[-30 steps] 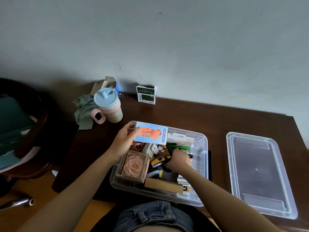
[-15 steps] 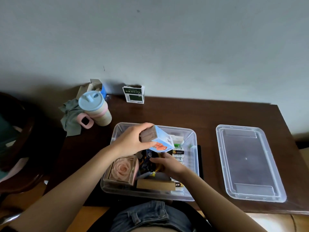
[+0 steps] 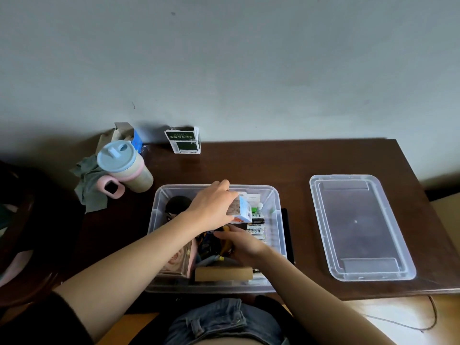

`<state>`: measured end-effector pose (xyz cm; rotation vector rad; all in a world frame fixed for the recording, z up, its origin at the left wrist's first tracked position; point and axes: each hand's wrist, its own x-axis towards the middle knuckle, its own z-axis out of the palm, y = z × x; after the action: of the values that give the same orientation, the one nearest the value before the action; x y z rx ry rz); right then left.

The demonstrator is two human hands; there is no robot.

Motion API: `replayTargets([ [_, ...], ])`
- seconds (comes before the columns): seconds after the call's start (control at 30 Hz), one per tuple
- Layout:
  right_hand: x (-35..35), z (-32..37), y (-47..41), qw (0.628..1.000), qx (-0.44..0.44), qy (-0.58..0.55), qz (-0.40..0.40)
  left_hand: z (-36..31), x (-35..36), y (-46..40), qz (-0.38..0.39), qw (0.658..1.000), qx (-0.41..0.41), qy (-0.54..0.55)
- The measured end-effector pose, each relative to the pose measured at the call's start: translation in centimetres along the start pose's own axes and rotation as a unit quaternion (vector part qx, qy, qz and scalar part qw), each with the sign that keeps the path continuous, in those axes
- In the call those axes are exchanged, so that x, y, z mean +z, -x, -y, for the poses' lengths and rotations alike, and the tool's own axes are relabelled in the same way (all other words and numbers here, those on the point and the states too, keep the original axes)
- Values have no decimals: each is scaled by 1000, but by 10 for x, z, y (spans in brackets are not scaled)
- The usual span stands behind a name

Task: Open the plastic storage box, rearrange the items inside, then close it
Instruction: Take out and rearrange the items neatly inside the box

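left hand (image 3: 211, 205) grips small blue box (image 3: 242, 209), now turned on edge and lowered into storage box (image 3: 275, 235); right hand (image 3: 242, 242) grasps clutter, clearing its slot. lid (image 3: 358, 226) off.

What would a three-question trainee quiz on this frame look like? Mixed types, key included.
1. True or false: the clear plastic lid sits on the clear plastic storage box.
2. The left hand holds: A) the blue-lidded beige cup B) the small blue-and-white carton C) the dark green carton by the wall.
3. Where is the right hand?

Key: 1 false, it lies on the brown wooden table to the right. 2 B. 3 inside the box, among the items.
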<state>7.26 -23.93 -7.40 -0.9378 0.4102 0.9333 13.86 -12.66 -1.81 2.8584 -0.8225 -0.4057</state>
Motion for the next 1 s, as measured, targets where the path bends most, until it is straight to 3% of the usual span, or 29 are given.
replayTargets([
  [0.37,-1,-9,-15,996,-36,60,-55,-25,4,-13,38,993,-20,-112],
  [0.77,3,-3,-14,994,-14,92,-65,-18,21,-15,6,996,-10,-90],
  [0.87,3,-3,-12,995,-16,80,-61,-15,17,-12,-18,999,-3,-46],
  [1.0,4,-4,-8,992,-24,90,-84,9,2,-1,-29,991,-62,119],
])
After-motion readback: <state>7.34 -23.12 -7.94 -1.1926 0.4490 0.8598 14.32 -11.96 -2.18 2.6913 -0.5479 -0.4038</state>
